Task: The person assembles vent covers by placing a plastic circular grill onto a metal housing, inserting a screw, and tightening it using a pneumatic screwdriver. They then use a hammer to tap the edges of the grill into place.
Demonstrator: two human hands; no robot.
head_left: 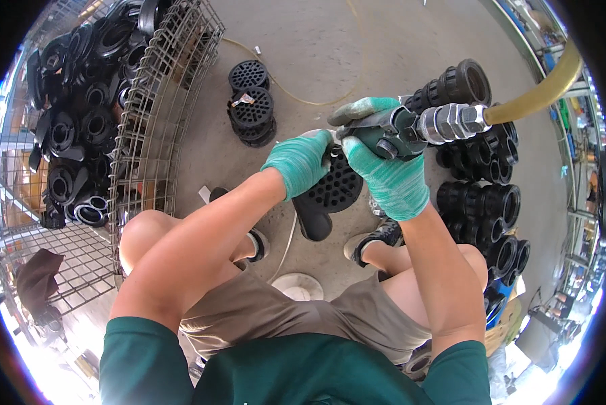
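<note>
My right hand [387, 172], in a green-and-grey knit glove, is wrapped round a dark pneumatic tool [404, 133] with a silver hose coupling [453, 123]. My left hand [299, 163], gloved alike, is closed in front of the tool's working end; what its fingers pinch is hidden. Right below both hands, between my knees, is a black part with a round perforated face [335, 189] and a rounded spout [314, 224]. The left fingers lie over its far edge, and I cannot tell whether they touch it.
A yellowish air hose [539, 94] leaves the tool to the right. Wire cages [148, 121] full of black rings and fittings stand left. Stacked perforated black discs [251, 106] sit ahead on the concrete floor. Rows of black ribbed sleeves [478, 202] line the right, before shelving.
</note>
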